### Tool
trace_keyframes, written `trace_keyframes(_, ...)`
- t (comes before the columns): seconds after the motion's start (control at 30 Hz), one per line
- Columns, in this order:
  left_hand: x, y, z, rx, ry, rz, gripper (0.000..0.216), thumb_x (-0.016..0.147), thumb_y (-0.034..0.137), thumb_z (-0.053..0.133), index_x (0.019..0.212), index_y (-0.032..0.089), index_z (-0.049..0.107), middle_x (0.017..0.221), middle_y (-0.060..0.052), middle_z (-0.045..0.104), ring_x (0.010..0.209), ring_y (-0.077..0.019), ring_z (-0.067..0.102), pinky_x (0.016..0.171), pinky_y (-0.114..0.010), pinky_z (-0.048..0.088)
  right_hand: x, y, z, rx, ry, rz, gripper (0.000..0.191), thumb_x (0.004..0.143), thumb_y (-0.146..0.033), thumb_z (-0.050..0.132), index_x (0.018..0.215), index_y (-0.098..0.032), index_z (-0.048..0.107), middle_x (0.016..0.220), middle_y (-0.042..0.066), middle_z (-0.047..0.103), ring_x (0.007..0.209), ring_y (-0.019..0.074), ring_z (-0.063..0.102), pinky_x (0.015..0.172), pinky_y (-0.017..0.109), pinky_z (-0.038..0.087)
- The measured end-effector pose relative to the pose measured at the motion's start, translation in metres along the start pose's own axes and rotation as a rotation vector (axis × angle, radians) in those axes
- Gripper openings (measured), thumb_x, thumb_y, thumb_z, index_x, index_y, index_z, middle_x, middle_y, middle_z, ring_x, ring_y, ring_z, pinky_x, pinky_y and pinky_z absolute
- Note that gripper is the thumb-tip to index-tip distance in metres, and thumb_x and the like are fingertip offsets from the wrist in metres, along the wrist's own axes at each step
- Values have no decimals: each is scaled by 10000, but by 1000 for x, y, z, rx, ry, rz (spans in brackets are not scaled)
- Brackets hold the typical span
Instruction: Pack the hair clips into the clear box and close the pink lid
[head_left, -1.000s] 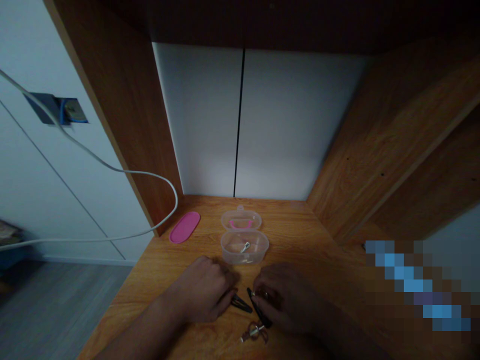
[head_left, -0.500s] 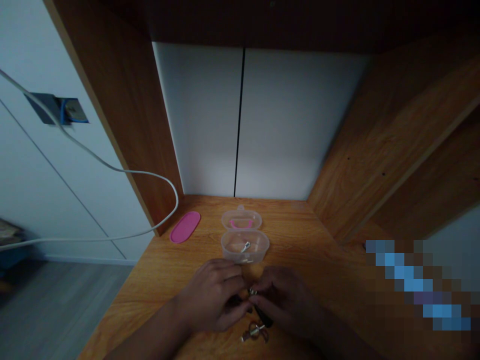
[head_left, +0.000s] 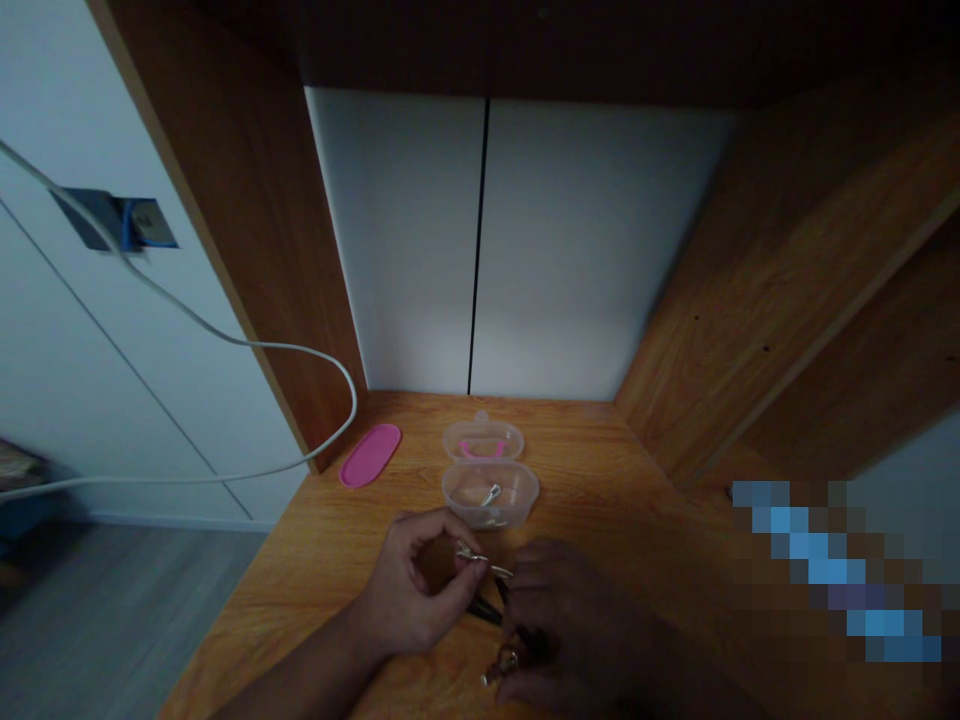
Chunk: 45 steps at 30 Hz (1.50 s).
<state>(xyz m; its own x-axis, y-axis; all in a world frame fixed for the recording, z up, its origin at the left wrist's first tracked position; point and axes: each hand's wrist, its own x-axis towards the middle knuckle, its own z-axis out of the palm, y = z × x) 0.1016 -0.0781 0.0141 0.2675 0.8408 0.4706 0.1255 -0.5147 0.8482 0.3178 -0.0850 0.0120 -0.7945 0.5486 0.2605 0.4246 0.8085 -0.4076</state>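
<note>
Head view, working left to right: a white cable [head_left: 225, 338] loops down from a wall socket [head_left: 142, 222] past the edge of a wooden desk [head_left: 315, 560], where a pink oval lid [head_left: 370, 455] lies flat. Just to its right sits a clear plastic case [head_left: 490, 492], open in 2 halves, the far half lined with pink and the near half holding a small silver piece. Below the case, the left hand [head_left: 416, 585] has rolled over since the frame 0.5 s ago. It no longer lies knuckles-up against the right hand; its fingers now curl round and pinch a thin silver clip [head_left: 472, 554] against the thumb, clear of the desk. The far end of that clip reaches toward the right hand [head_left: 574, 625], which has drawn apart and lower. Its fingers are curled and dark, and whether they grip anything cannot be told. A black hair clip [head_left: 484, 608] lies just under the left hand, and a silver ring fitting [head_left: 504, 664], uncovered earlier, is now partly hidden by the right fingers.
</note>
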Motion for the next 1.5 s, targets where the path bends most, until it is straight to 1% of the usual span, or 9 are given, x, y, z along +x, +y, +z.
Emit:
trace_keyframes(0.2,0,-10,1,-61,74,-49,75,817,191,664,876,174,621,649,-21,680,584,-156,644,579,-250,509,5,-8,5,-30,-92,-42,170,848,-421,668,861,-255,706,793,-1,672,810,178,616,836,345,443)
trace_keyframes(0.37,3,-10,3,-5,128,-29,67,818,169,679,751,172,670,688,-33,722,623,-152,679,612,-240,533,9,-17,-4,92,-25,0,76,837,-301,664,800,-239,688,789,-2,651,789,161,600,765,301,453)
trace_keyframes(0.43,5,-11,4,-14,161,-6,81,811,152,692,886,180,680,703,-12,724,653,-144,686,662,-238,541,9,-20,-6,200,42,7,55,833,-289,654,813,-238,662,795,-5,653,785,158,601,756,297,460)
trace_keyframes(0.57,6,-13,4,-40,199,6,424,831,146,683,1242,182,583,718,18,711,681,-132,684,752,-258,548,7,-19,-6,273,206,-12,46,848,-279,614,867,-237,623,757,3,648,761,174,592,736,318,464)
trace_keyframes(0.83,3,-14,4,-103,253,-66,98,797,148,724,808,164,628,791,-40,732,755,-160,702,721,-242,552,6,-2,3,218,453,51,130,910,-186,630,1014,-250,672,868,23,656,788,141,623,700,250,490)
trace_keyframes(1.0,3,-9,5,-166,160,-49,163,782,143,731,730,169,579,764,-47,731,726,-167,695,703,-258,549,6,1,5,264,515,63,247,901,-121,616,1090,-278,644,922,18,675,830,136,646,735,236,517)
trace_keyframes(1.17,5,-10,8,-165,-33,-85,174,782,179,755,954,157,735,861,-91,785,769,-215,740,742,-304,573,7,1,8,303,647,120,191,830,-135,711,943,-267,633,862,-5,707,786,144,673,727,246,533)
trace_keyframes(1.3,8,-8,7,-117,-153,-109,151,826,208,727,968,191,775,971,-90,785,862,-230,740,791,-311,566,8,6,11,379,775,168,208,781,-159,775,916,-263,656,791,-15,714,708,141,677,663,232,549)
trace_keyframes(1.5,4,-13,7,-226,-120,-255,85,877,238,679,925,175,648,917,-72,762,852,-199,714,768,-281,534,11,7,7,453,805,157,166,786,-142,769,894,-260,726,811,16,739,745,162,695,701,264,565)
